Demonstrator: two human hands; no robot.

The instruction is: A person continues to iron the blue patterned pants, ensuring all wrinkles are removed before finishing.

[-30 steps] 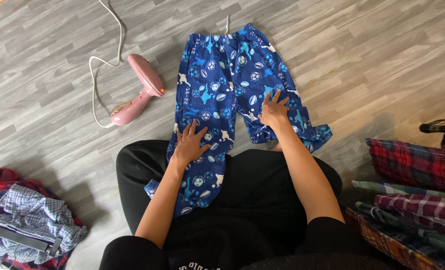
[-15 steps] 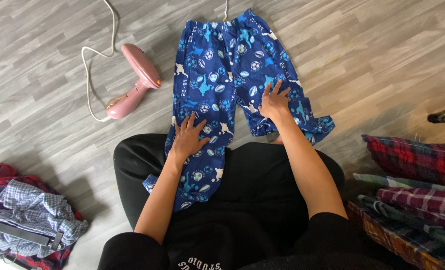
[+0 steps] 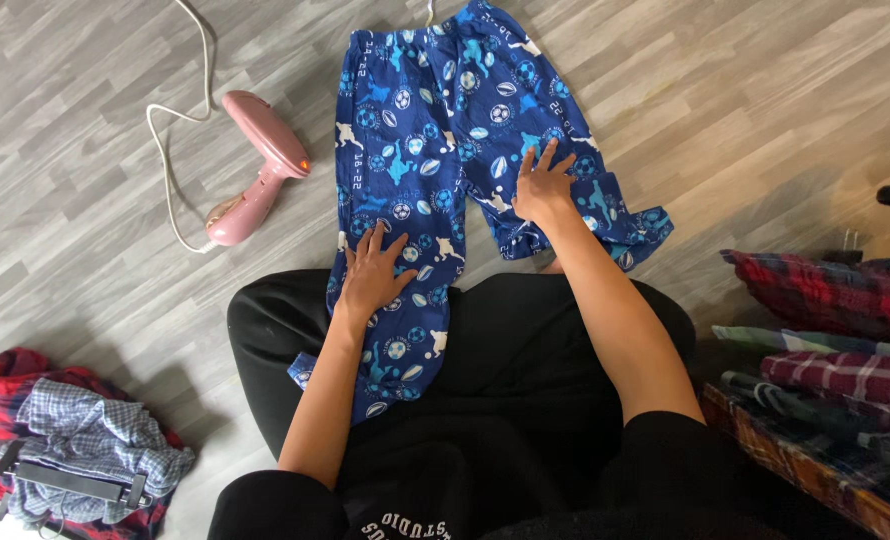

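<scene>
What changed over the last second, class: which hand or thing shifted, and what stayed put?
Little changed. Both hands stay flat on the blue trousers: the left hand on one leg, the right hand on the other, barely shifted. Nothing was gripped or released. The pink steamer lies where it was on the floor.

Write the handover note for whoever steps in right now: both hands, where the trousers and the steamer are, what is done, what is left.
Left hand: flat, fingers spread, on the near leg of the blue patterned trousers, where it drapes over the lap.
Right hand: flat on the other leg, near its hem.
Trousers: spread on the grey plank floor, waistband far, one leg on the lap in black clothing.
Pink handheld steamer: lying on the floor to the left, cord attached, in neither hand.
Done: trousers laid out flat.
Left: they are not folded yet.
Crumpled checked clothes lie near left; stacked plaid fabrics at right.
</scene>
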